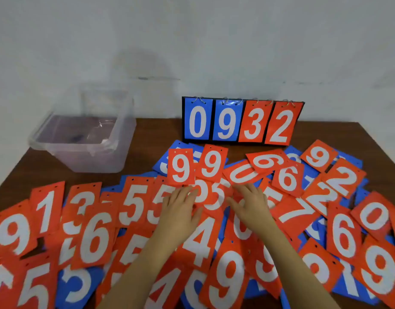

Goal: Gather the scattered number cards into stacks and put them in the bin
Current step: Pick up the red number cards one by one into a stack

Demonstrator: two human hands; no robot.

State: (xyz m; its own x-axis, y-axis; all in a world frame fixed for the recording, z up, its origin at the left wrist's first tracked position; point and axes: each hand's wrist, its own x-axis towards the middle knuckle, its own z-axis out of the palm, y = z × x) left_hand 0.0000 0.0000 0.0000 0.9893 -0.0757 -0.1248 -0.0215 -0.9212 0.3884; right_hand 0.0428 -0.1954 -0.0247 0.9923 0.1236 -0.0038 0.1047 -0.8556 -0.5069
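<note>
1. Number cards [134, 204], red and blue, lie scattered and overlapping across the table [152, 134].
2. Left hand [181, 208] and right hand [251, 205] rest flat on the cards, fingers spread, gripping nothing.
3. Clear bin [85, 134] stands at far left; scoreboard [242, 121] reads 0932.
</note>
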